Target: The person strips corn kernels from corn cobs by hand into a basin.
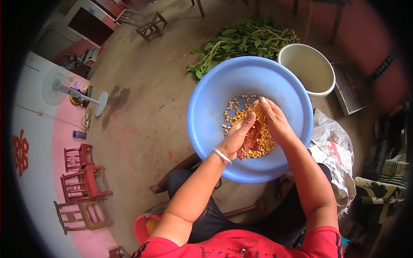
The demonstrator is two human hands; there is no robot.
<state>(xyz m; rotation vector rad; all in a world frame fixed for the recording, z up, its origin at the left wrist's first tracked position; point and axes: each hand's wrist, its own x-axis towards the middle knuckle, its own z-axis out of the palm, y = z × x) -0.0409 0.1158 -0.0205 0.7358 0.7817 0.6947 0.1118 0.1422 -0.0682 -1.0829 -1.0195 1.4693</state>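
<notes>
Both of my hands hold a partly shelled corn cob [252, 137] above a wide blue plastic basin [209, 96]. Yellow kernels still cover the cob's far end, while the near part is bare and reddish. My left hand [238, 133], with a pale bangle at the wrist, grips it from the left. Around the far end on the right is my right hand [274, 119], its thumb on the kernels. Loose corn kernels [266, 143] lie scattered over the basin's bottom, partly hidden under my hands. The basin sits over my knees.
Leafy green stems [248, 38] lie on the floor beyond the basin. A whitish bucket [306, 69] stands at its far right, and a white woven sack [332, 154] is close on the right. A red container [140, 227] sits by my left side. Small chairs [84, 183] and a fan [77, 93] line the left wall.
</notes>
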